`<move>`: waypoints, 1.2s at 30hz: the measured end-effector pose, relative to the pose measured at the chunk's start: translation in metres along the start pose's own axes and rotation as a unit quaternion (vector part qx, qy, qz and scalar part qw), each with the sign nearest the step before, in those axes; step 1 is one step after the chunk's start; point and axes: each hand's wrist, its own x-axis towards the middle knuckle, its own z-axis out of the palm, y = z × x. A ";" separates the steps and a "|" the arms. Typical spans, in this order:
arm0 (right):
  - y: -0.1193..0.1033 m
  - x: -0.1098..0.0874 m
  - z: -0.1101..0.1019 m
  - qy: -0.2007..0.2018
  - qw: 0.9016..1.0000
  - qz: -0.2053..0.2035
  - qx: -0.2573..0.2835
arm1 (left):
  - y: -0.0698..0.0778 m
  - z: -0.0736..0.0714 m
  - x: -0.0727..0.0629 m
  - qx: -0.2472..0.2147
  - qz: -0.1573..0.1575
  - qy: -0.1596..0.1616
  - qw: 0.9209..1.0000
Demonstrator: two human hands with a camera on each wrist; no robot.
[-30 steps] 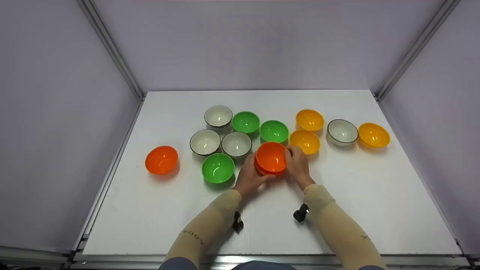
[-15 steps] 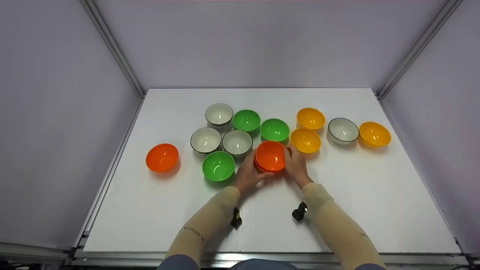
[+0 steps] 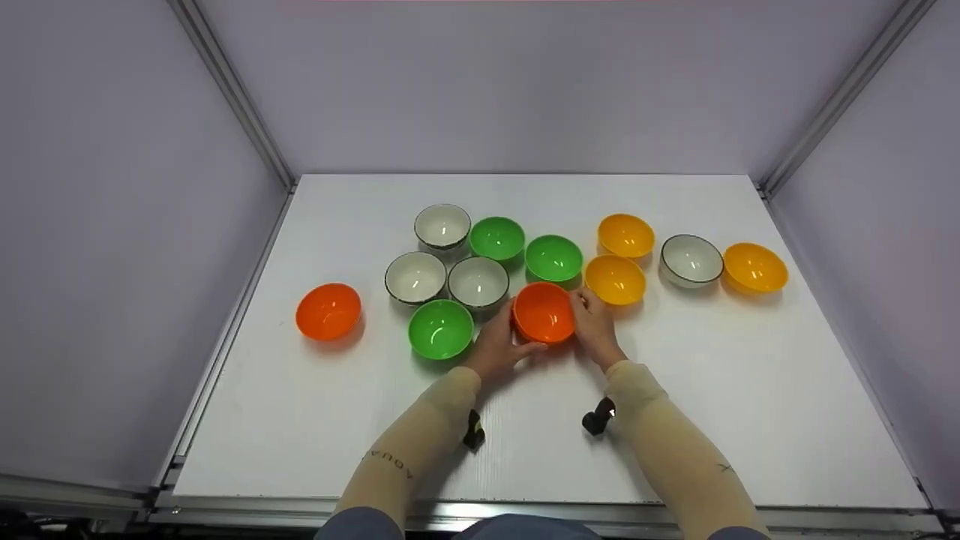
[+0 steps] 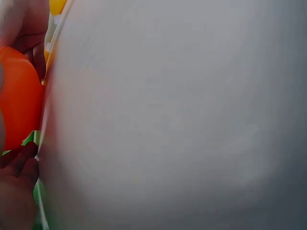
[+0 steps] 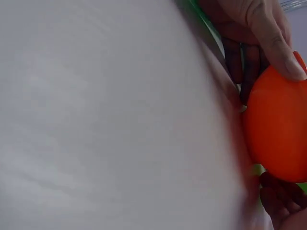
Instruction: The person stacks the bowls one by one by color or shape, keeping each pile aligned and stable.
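Note:
At the table's middle, an orange bowl [image 3: 544, 311] stands between both hands. My left hand [image 3: 496, 345] grips it from the left, its thumb along the near side and its fingers round the left side. On the right, my right hand [image 3: 596, 326] pinches the bowl at its rim. A short second edge at the rim of the orange bowl [image 5: 278, 124] in the right wrist view hints at another bowl nested with it. In the left wrist view the orange bowl [image 4: 21, 98] shows at the left edge, partly hidden by fingers.
Green bowls [image 3: 553, 259] and white dark-rimmed bowls [image 3: 478, 283] crowd behind and left of the hands. Yellow bowls [image 3: 615, 280] and a white bowl [image 3: 691, 261] stand to the right. Another orange bowl [image 3: 328, 312] sits alone at left. Walls enclose the white table [image 3: 750, 420].
A second orange rim showed under the upper bowl a second ago; now the upper bowl sits lower and one rim shows from above. Both hands stay in place.

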 end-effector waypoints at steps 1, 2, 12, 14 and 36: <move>0.000 0.001 -0.001 -0.003 1.000 0.011 0.010 | 0.001 0.000 0.000 0.003 0.000 -0.002 1.000; 0.000 0.001 -0.001 -0.007 0.999 0.024 0.024 | 0.002 0.001 0.001 0.005 -0.001 -0.004 1.000; -0.019 -0.010 -0.010 -0.096 0.992 0.046 0.073 | 0.005 0.001 0.000 0.059 0.006 0.012 0.998; -0.025 -0.014 -0.011 -0.108 0.991 0.040 0.066 | 0.005 0.000 -0.001 0.062 0.003 0.010 0.998; 0.008 -0.020 -0.007 -0.094 0.995 0.031 0.031 | 0.011 0.003 -0.017 0.034 0.013 0.002 0.999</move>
